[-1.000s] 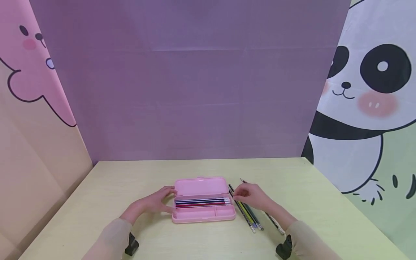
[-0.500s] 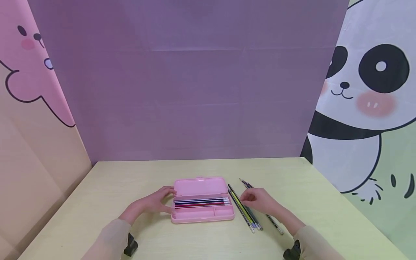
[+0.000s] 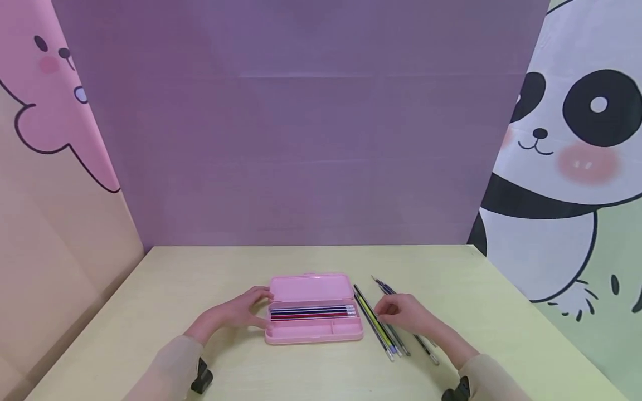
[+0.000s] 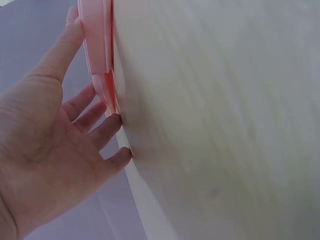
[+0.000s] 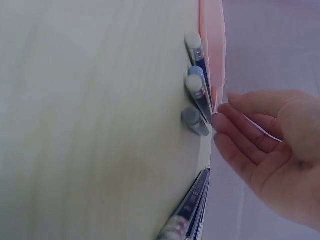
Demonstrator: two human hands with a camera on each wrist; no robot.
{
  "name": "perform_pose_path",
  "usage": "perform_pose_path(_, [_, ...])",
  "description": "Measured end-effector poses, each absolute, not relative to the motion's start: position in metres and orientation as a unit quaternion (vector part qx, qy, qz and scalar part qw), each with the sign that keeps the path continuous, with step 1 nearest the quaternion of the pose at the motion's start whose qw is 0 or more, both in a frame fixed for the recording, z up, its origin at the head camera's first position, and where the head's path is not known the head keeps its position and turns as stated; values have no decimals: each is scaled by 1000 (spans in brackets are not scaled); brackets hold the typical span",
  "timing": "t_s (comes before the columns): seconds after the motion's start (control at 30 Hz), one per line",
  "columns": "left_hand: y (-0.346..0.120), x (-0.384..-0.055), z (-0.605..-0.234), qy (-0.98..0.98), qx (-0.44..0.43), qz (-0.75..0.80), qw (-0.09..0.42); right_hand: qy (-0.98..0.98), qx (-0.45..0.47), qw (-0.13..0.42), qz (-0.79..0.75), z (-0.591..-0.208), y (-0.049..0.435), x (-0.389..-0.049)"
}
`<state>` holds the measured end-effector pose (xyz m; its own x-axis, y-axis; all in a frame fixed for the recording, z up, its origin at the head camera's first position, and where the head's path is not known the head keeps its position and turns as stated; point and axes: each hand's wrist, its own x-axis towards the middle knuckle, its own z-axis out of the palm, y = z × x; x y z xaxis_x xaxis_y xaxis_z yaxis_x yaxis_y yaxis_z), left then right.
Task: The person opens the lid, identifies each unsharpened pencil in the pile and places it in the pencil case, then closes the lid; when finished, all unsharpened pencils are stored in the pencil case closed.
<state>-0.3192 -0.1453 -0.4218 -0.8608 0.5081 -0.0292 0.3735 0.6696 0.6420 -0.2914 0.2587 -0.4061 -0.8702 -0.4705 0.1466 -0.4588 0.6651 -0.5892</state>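
Observation:
An open pink pencil case (image 3: 313, 331) lies on the table with several dark and red pencils (image 3: 312, 313) in its tray. At its left end, my left hand (image 3: 239, 311) spans the side; the thumb touches the case wall, while relaxed fingers rest by the lid (image 4: 102, 90). To the right of the case lies a slanted row of several loose pencils (image 3: 373, 323), yellow and dark. My right hand (image 3: 403, 312) is over that row, fingers slightly bent. In the right wrist view its fingertips are close to a grey-ended pencil (image 5: 193, 116); contact is unclear. No pencil is visibly held.
Farther right, a second small group of dark pencils (image 3: 425, 351) runs partly beneath my right hand and wrist. The pale wooden table (image 3: 241, 373) ends at a purple backdrop (image 3: 311, 139). Printed cloths with cartoon animals hang at both sides.
My right hand has moved away from the case, rightward and slightly nearer. The grey pencil at the row's right edge now lies slightly apart. My left hand stays at the case.

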Motion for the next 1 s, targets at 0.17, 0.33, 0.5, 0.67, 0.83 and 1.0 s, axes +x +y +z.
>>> perform_pose_path(0.17, [-146,-320,-421,908,247,323,103,914,-258,21,-312,-409,257,-292])
perform_pose_path(0.33, [-147,-316,-419,908,244,322,108,913,-269,22,-307,-409,257,-293])
perform_pose_path(0.5, [-145,-314,-415,910,241,320,109,920,-264,9,-290,-408,257,-290])
perform_pose_path(0.67, [-141,-317,-413,912,238,316,112,933,-245,-12,-262,-405,260,-287])
perform_pose_path(0.83, [-143,-319,-414,916,238,303,109,937,-237,-30,-254,-406,255,-286])
perform_pose_path(1.0, [-143,-319,-414,915,241,305,110,945,-218,-39,-243,-410,250,-288])
